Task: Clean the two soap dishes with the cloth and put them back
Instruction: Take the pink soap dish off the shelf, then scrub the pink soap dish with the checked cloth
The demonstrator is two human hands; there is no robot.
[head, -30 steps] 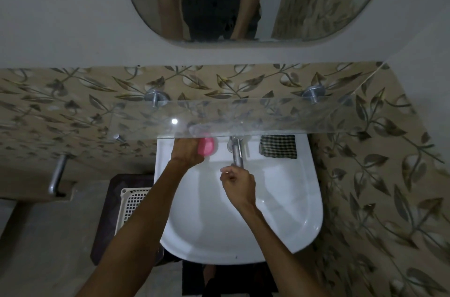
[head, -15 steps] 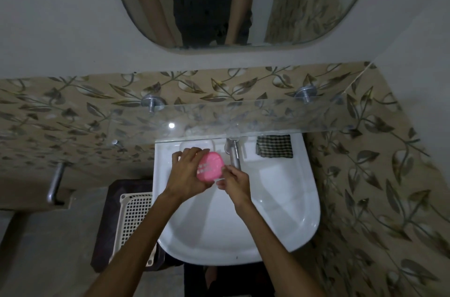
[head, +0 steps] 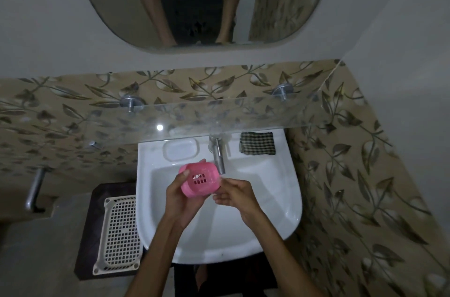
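Observation:
A pink soap dish (head: 199,179) with a slotted bottom hangs over the white sink (head: 275,201), just below the tap. My left hand (head: 181,195) grips it from the left and underneath. My right hand (head: 233,195) touches the dish's right edge with curled fingers. A clear white soap dish (head: 180,149) lies on the sink's back ledge at the left. The checked cloth (head: 257,143) lies folded on the ledge at the right, apart from both hands.
A chrome tap (head: 218,153) juts out over the basin between dish and cloth. A glass shelf (head: 243,114) overhangs the sink's back ledge. A white lattice basket (head: 120,233) sits on a dark stand to the left. A mirror hangs above.
My left hand lifted the pink dish from the back ledge and brought it down over the basin, turning its slotted bottom up. My right hand left the tap and came to the dish.

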